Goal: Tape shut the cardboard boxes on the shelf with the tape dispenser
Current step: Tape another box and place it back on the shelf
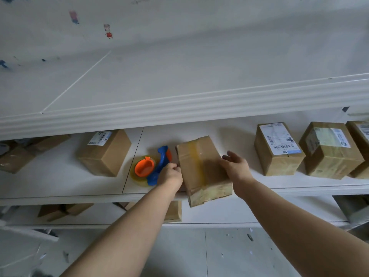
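Both hands are at the brown box (pixel 201 168) in the middle of the white shelf (pixel 60 182); the right hand (pixel 237 166) lies on the right side of the box with its fingers straight and a bit spread; the left hand (pixel 169 173) is at the left edge of the box with its fingers curled up tight, but I cannot tell what it pinches; this hand also sits right against the tape dispenser (pixel 153 166); the dispenser is blue with an orange middle and a yellowish roll of tape, and it lies on the shelf just to the left of the box; the box is turned a little, and its near end sticks out over the front of the shelf; a yellowish strip of tape runs across its top; a box with a label (pixel 105 152) stands farther left, and more boxes sit at the far left (pixel 14 158); to the right stand a box with a white label (pixel 277 150) and another taped box (pixel 329 150); some boxes (pixel 60 211) lie on the lower shelf; small stickers (pixel 108 31) are on the wall above.
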